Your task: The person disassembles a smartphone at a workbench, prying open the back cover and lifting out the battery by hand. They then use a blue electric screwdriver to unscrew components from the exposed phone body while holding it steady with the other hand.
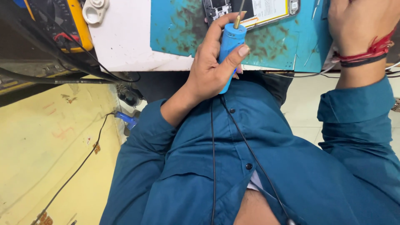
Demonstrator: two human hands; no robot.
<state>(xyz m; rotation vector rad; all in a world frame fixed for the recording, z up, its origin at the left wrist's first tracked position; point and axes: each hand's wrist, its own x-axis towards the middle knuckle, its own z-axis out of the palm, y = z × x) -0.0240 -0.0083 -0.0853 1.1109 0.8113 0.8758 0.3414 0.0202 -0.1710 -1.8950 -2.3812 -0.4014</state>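
Head view looks down over a person's chest to the edge of a white table [121,41]. The left hand [208,66] is wrapped around a blue cylindrical tool [230,41]. Its fingers are closed on the far side of the handle and its thumb is pressed along the near side, so the grip is firm. The tool is held upright over the table's front edge. Its brass collar and thin metal tip [239,12] point at an opened phone [250,8]. The phone lies at the far side of a teal work mat [179,25] that is blotched with dark stains. The tip appears to reach the phone's exposed inside beside the battery, but actual contact cannot be told. A black cable [246,146] runs from the base of the tool down across the person's teal shirt [291,166].

The right hand [358,25] rests on the mat's right part, well apart from the tool, with its back to the camera. Red and dark thread bands [368,54] circle the wrist. Its fingers run out of the top of the frame, so I cannot tell whether they are spread or holding anything.

At the table's left end sits a yellow multimeter [68,21] with dark leads trailing off, and a small white plastic piece [95,10] lies just beside it.
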